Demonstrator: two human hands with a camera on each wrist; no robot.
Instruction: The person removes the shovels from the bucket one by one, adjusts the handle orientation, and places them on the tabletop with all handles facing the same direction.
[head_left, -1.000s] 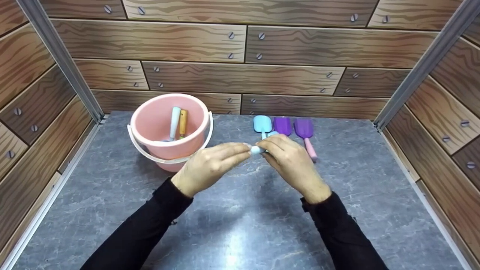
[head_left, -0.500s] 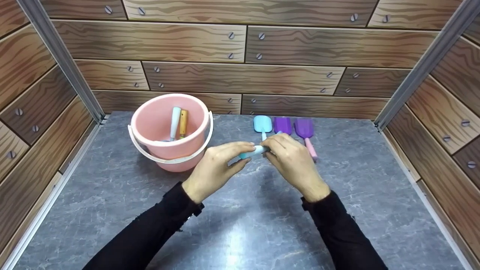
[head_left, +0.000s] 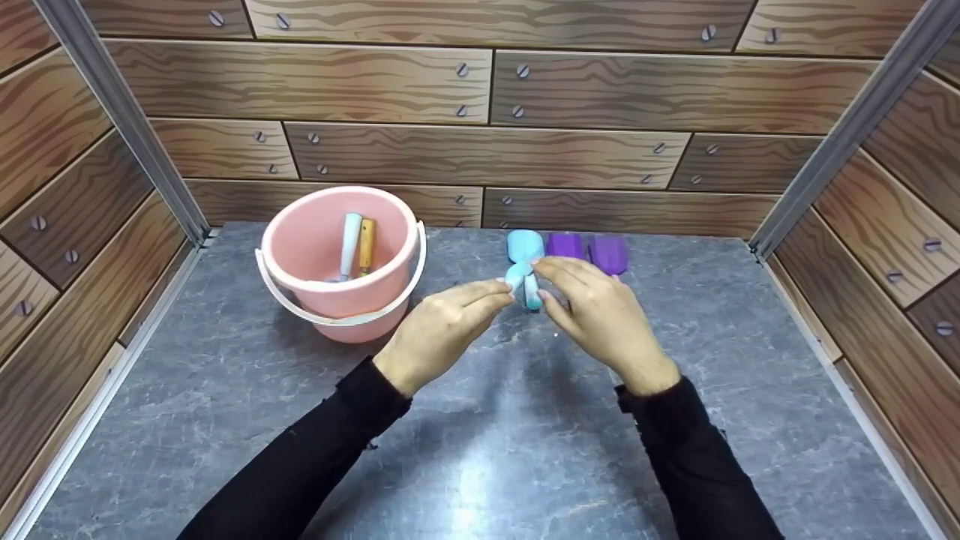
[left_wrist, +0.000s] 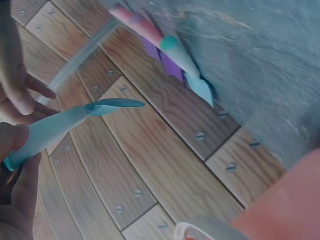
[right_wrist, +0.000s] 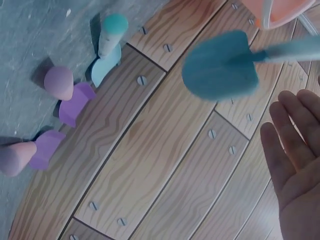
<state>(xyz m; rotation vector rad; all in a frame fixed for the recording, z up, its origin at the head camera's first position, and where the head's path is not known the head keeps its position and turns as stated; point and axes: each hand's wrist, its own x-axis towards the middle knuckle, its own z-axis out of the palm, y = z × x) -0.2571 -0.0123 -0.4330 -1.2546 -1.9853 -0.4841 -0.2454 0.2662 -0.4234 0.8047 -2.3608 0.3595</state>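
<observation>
My left hand (head_left: 442, 330) pinches a light-blue toy shovel (left_wrist: 55, 130) by its pale handle, thumb on one side and fingers on the other. Its rounded blade (right_wrist: 220, 65) points away from me, raised above the table. Beside the blade, my right hand (head_left: 604, 319) has its fingers extended; the right wrist view shows a gap between them and the shovel. Behind lies a second light-blue shovel (head_left: 525, 246), blade toward the back wall. To its right are two purple-bladed shovels (head_left: 565, 245) with pink handles, partly covered by my right hand in the head view.
A pink bucket (head_left: 345, 304) with a white carrying handle stands at the back left, near my left hand. Inside it lean a pale-blue handle (head_left: 350, 244) and a yellow wooden handle (head_left: 367, 244). Wood-patterned walls (head_left: 390, 82) enclose the grey marbled tabletop (head_left: 720, 330).
The shovel has turned from lying crosswise between both hands to pointing away from me. My right hand has let go of it and shifted slightly right; the left keeps the handle.
</observation>
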